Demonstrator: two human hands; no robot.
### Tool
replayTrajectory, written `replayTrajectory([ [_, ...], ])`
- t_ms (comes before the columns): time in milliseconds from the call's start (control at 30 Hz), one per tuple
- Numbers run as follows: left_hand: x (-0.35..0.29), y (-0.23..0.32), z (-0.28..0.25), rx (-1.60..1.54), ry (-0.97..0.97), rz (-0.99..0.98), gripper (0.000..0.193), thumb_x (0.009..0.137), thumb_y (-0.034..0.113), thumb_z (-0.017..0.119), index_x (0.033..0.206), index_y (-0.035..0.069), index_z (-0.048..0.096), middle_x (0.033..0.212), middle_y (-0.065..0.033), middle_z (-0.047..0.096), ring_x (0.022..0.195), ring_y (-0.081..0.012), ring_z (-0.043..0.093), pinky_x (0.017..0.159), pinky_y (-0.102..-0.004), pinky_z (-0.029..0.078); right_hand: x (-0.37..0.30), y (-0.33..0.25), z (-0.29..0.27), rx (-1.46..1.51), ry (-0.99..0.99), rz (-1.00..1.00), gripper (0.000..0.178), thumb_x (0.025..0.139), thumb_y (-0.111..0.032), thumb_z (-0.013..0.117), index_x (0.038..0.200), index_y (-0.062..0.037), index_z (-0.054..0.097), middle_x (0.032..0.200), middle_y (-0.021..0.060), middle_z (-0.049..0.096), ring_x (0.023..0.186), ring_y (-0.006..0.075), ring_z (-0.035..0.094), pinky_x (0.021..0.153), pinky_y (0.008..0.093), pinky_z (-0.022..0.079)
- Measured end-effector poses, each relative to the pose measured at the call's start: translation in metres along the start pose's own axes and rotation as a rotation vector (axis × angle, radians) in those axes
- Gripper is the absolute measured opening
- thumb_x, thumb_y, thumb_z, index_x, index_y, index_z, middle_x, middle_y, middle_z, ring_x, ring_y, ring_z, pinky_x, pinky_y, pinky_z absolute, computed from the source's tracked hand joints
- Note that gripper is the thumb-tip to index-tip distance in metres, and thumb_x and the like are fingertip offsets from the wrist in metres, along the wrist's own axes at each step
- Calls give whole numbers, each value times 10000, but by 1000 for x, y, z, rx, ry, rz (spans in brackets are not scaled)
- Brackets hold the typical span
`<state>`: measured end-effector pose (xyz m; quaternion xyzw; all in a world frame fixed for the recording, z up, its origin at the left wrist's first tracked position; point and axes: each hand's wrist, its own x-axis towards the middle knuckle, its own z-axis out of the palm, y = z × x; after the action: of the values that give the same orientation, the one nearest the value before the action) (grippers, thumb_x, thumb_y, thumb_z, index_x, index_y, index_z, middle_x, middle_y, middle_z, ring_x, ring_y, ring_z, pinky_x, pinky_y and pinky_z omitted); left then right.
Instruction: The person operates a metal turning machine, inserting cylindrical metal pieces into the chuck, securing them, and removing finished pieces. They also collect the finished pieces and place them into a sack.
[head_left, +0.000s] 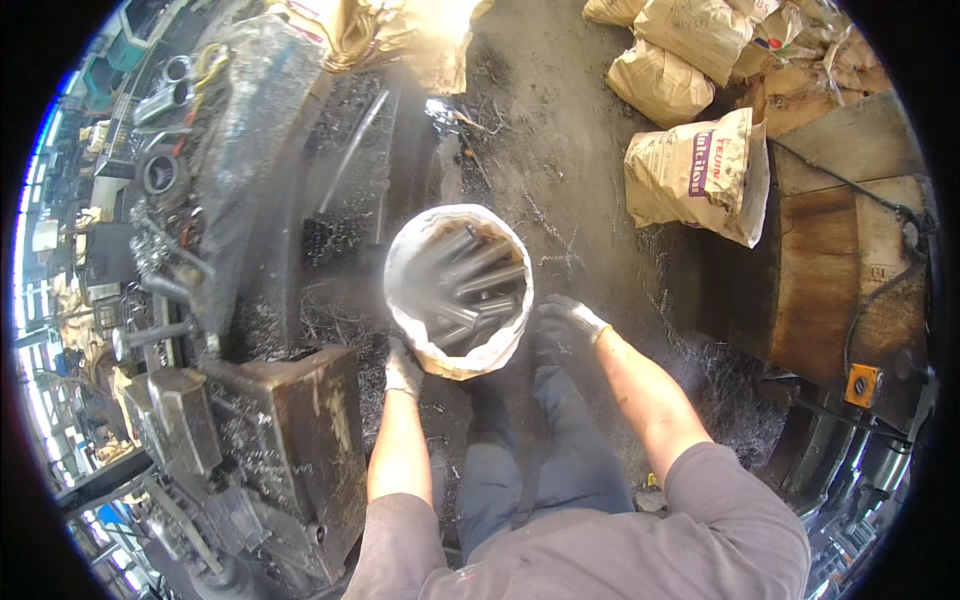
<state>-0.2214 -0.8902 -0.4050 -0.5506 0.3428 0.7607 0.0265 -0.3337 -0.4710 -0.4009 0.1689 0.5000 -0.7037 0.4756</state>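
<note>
A paper sack (456, 371) with its rim folded down stands in front of my legs, mouth upward. Inside lie several short grey metal pieces (492, 280), like cut bars or tubes; a haze blurs the left part of the mouth. My left hand (403, 372), in a pale dirty work glove, grips the sack's near left side, its fingers partly hidden behind the wall. On the right side, my gloved right hand (568, 320) holds the sack from outside, its fingertips dark and hard to make out.
Filled paper sacks (695, 170) stand at the right and far right, beside a large rusty metal block (820, 270). Greasy machinery (300, 440) crowds my left. More brown paper (400, 40) lies at the far side. Metal shavings (690, 340) litter the dark floor (560, 150).
</note>
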Motion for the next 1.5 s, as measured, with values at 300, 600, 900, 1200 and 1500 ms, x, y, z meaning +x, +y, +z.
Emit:
replayTrajectory([
  [300, 68, -2, -60, 6, -595, -202, 785, 967, 580, 716, 1519, 45, 556, 1500, -129, 638, 1368, -371, 588, 1183, -562, 443, 51, -8, 14, 217, -108, 113, 493, 945, -265, 794, 1350, -29, 643, 1201, 70, 728, 1071, 201, 692, 943, 399, 558],
  [600, -12, 38, 33, 845, 156, 456, 195, 911, 167, 801, 928, -20, 748, 829, -78, 738, 753, -155, 674, 698, -350, 536, 28, -46, 82, -798, 417, -151, 389, 816, -339, 735, 897, 39, 775, 834, 277, 750, 830, 391, 771, 785, 468, 598],
  [900, -12, 5, 74, 1789, 194, 1051, 206, 958, 292, 683, 855, 114, 699, 739, -155, 720, 663, -385, 717, 616, -481, 567, 158, -61, 139, -1049, 36, -129, 438, 838, -430, 705, 980, -29, 813, 995, 261, 774, 964, 429, 757, 874, 493, 593],
  [1200, 36, -48, 74, 2437, -22, 854, 220, 945, 173, 595, 891, 124, 803, 867, -107, 795, 740, -274, 778, 639, -478, 587, 15, -6, 133, -222, 731, -236, 240, 959, -252, 770, 1058, -41, 710, 727, 69, 690, 559, 163, 656, 521, 348, 551],
  [1500, -120, 25, 79, 1179, 238, 1128, 694, 786, 313, 878, 1320, 1, 564, 1034, -210, 706, 937, -432, 689, 930, -523, 534, 34, -29, 149, 312, 429, 97, 262, 1030, -313, 668, 878, -101, 641, 657, 32, 650, 423, 115, 470, 377, 284, 334],
])
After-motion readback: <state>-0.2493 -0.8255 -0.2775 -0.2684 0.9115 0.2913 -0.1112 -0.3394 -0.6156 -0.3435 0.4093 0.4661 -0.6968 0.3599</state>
